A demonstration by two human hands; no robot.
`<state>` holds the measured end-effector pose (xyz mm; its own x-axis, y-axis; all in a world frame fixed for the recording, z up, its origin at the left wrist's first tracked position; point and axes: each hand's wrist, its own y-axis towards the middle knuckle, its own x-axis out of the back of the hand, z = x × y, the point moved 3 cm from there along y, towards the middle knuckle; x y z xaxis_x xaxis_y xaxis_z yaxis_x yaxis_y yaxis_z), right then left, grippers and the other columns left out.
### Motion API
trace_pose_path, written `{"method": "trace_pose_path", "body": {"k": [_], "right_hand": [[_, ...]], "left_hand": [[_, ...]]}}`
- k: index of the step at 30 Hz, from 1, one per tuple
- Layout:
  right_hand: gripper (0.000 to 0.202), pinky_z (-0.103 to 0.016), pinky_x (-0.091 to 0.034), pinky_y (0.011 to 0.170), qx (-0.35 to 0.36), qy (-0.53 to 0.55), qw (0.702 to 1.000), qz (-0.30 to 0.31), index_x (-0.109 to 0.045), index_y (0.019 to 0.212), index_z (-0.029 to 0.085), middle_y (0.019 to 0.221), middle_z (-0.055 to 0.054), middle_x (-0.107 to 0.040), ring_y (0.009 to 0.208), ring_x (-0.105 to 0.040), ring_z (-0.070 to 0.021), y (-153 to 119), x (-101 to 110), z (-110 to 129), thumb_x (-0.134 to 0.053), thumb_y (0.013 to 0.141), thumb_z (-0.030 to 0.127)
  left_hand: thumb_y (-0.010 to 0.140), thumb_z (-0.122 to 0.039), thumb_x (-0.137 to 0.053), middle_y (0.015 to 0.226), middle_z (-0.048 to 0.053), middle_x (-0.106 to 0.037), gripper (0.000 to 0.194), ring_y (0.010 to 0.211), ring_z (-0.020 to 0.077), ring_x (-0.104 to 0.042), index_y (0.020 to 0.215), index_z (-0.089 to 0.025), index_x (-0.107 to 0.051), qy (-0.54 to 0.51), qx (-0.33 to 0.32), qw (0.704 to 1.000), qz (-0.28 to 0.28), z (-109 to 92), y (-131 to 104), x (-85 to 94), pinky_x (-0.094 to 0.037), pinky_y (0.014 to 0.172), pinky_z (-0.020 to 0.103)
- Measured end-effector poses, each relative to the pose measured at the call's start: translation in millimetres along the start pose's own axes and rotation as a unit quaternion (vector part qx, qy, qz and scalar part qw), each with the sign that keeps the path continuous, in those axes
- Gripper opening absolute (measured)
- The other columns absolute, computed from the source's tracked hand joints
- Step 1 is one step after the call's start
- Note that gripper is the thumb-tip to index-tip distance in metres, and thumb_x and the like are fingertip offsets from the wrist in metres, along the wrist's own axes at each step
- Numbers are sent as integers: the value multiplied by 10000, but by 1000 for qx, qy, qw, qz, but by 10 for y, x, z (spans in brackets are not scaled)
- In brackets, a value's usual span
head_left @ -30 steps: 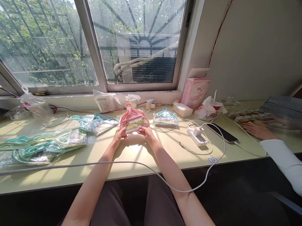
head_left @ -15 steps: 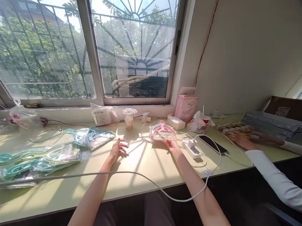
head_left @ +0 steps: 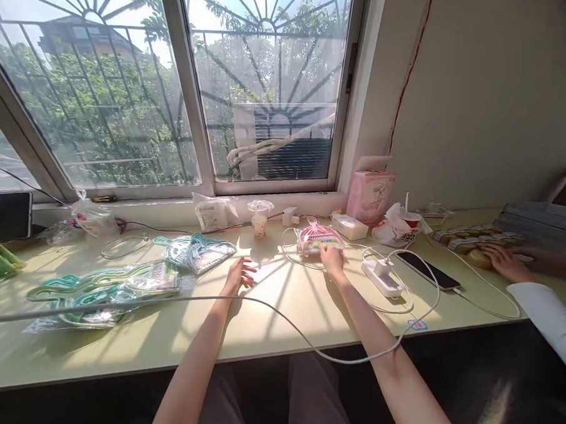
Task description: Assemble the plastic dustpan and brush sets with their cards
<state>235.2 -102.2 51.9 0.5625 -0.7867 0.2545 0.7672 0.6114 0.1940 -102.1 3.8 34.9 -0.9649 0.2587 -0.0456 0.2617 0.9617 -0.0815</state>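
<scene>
Pink dustpan-and-brush set (head_left: 316, 236), bagged in clear film, on the bench (head_left: 268, 330) below the window (head_left: 270, 74); the right hand (head_left: 333, 262) touches its near edge, grip indeterminable, while the left hand (head_left: 239, 276) is empty, fingers spread. Slick film could let the set slide under uneven pressure, and the pale cable (head_left: 351, 362) across the right forearm (head_left: 365, 312) could snag. Print on set and pink carton (head_left: 370, 196) is illegible.
</scene>
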Motion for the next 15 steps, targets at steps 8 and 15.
{"method": "trace_pose_path", "body": {"k": [8,15], "right_hand": [[117,-449,-663,953,76,62,965,243,-735,823,296,1002,-59,-838,908,-779,-276,-876,-1178,187,-850,808,280],[336,-477,-727,784,-11,168,917,361,-687,674,265,973,-93,-803,901,-776,-287,-1043,-1197,106,-1016,657,332]], "left_hand": [[1056,-313,-664,986,152,-829,144,933,310,-827,1006,-206,-747,213,-108,966,-99,29,-98,73,-673,872,411],[957,-94,-656,1816,325,-507,655,1809,457,-292,1612,-72,-664,461,-225,831,-216,-112,83,567,-123,1470,722]]}}
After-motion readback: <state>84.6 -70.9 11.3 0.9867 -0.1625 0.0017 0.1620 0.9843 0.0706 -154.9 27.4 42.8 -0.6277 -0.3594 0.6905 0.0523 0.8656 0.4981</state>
